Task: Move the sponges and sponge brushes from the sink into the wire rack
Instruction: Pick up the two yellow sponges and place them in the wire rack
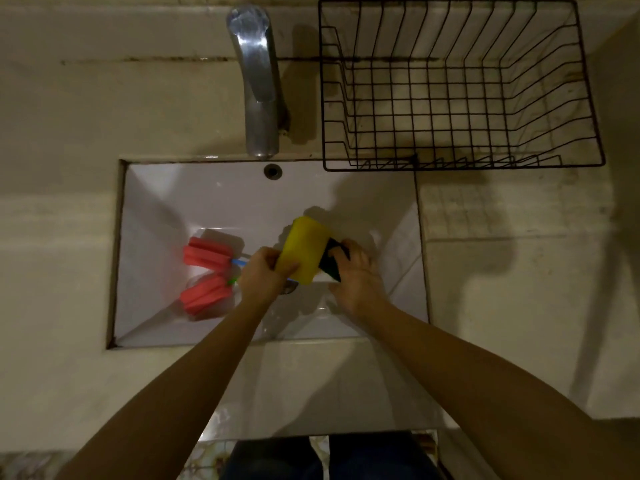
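Over the white sink, the left hand is closed on the near edge of a yellow sponge, thumb pressed on its top face and the other fingers curled underneath. The right hand grips a second sponge, dark green to black on the side that shows, with its fingers wrapped around the far end. This dark sponge lies just right of the yellow one and touches it along one edge. Both sponges are lifted above the basin floor, tilted, with the yellow one's far end pointing away from the person. Just left of the left hand, two pink sponge brushes lie in the basin: the farther one has a blue handle that runs under the left hand, and the nearer one has a green handle stub next to the left wrist. Their foam heads nearly touch. Beyond the hands, past the sink's far rim, a chrome faucet stands over the overflow hole. Far right of the grip, on the countertop, sits the black wire rack, with nothing visible inside it.
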